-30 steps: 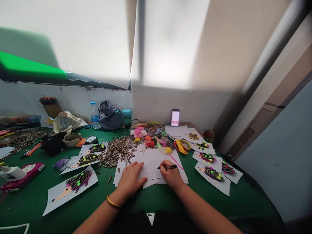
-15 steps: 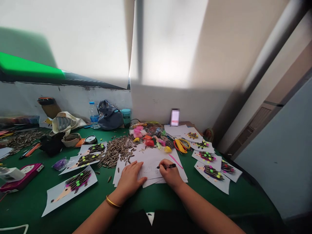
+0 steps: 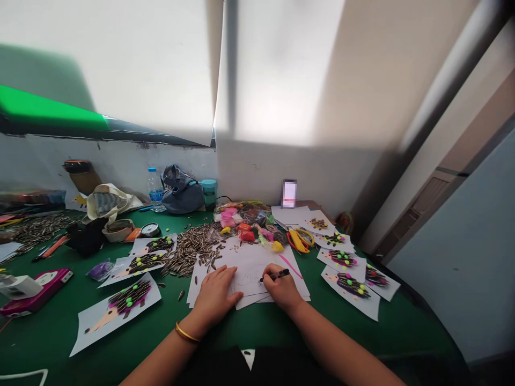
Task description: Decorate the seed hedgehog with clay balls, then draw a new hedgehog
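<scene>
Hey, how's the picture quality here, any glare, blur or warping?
In the head view, the window blind glows bright, the wall below it is dimmer, the wide lens tilts the green table, and the phone's screen is blurred out.

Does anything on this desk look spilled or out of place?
Yes: striped sunflower seeds lie in a loose heap directly on the green tabletop, beside the stacked paper. One stray seed sits apart, so they look spilled, not contained.
</scene>
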The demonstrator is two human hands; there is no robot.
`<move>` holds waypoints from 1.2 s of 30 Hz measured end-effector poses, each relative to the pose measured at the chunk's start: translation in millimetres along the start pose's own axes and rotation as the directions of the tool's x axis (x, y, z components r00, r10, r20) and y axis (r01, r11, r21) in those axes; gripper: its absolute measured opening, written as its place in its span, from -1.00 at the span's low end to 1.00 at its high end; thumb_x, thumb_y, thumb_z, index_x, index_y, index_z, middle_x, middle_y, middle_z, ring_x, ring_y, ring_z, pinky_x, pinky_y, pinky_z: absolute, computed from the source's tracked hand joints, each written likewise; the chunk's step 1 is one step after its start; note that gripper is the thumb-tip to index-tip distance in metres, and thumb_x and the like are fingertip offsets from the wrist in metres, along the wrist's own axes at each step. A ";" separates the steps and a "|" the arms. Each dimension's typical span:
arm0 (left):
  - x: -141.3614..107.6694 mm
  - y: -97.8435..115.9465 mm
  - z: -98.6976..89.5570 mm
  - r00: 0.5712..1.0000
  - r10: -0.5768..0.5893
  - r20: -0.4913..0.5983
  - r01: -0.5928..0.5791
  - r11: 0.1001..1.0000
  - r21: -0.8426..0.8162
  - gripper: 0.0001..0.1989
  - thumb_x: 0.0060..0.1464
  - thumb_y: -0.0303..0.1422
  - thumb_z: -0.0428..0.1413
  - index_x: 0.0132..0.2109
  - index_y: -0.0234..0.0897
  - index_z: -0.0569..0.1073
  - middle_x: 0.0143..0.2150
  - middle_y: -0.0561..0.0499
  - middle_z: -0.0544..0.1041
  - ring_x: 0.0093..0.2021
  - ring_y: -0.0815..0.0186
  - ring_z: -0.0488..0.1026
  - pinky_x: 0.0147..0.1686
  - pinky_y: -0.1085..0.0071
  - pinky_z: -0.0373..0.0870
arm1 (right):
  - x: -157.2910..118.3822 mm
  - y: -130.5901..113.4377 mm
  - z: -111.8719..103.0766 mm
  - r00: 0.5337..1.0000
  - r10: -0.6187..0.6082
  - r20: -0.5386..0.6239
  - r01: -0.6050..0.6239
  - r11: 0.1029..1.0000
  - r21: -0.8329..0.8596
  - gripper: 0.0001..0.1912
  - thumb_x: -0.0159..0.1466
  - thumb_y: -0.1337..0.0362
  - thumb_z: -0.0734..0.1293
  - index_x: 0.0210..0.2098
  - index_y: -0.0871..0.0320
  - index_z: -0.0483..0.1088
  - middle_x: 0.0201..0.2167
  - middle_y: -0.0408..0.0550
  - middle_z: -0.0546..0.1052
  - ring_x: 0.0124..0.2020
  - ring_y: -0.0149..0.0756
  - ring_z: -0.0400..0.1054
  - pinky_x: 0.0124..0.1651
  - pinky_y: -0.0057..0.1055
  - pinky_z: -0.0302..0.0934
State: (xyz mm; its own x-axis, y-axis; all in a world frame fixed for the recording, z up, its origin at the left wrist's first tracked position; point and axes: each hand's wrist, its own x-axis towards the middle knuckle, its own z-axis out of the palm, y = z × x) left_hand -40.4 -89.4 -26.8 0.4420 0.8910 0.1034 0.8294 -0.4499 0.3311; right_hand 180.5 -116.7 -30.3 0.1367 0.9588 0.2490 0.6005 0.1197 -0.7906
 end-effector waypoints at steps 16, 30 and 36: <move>0.3 0.5 -1.0 1.000 0.008 0.007 -0.008 1.000 0.006 -0.35 0.04 -0.14 0.12 0.27 -0.16 0.24 0.28 -0.06 0.31 0.33 0.08 0.10 0.24 0.14 0.02 | 1.7 4.9 -1.1 0.999 0.033 -0.028 -0.031 0.999 0.045 -0.85 0.14 0.31 0.17 -0.50 0.08 0.33 -0.51 -0.17 0.47 -0.42 -0.30 0.35 -0.39 -0.44 0.16; 3.2 -4.0 1.4 0.999 0.042 -0.025 -0.041 0.999 0.015 -0.43 0.12 -0.16 0.04 0.26 -0.17 0.26 0.27 -0.05 0.33 0.32 0.10 0.12 0.24 0.13 0.04 | 4.5 6.3 -4.2 0.988 -0.093 -0.120 0.103 0.992 0.079 -0.76 0.26 0.20 0.16 -0.18 0.12 0.39 -0.24 -0.04 0.50 -0.18 -0.23 0.38 -0.10 -0.33 0.26; 5.3 -4.9 3.2 0.998 0.054 -0.038 -0.053 0.997 0.051 -0.46 0.14 -0.09 0.03 0.23 -0.15 0.31 0.27 -0.06 0.33 0.31 0.09 0.14 0.23 0.12 0.06 | 1.6 7.4 -7.1 0.990 -0.088 -0.113 0.096 0.994 0.061 -0.79 0.26 0.21 0.17 -0.20 0.10 0.39 -0.25 -0.07 0.50 -0.19 -0.25 0.38 -0.13 -0.36 0.26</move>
State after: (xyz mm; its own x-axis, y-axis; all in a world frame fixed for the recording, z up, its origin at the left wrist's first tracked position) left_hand -41.0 -82.6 -30.8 0.4733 0.8669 0.1568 0.8214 -0.4985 0.2770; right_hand 190.7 -116.1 -31.8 0.1713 0.9092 0.3796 0.5618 0.2264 -0.7957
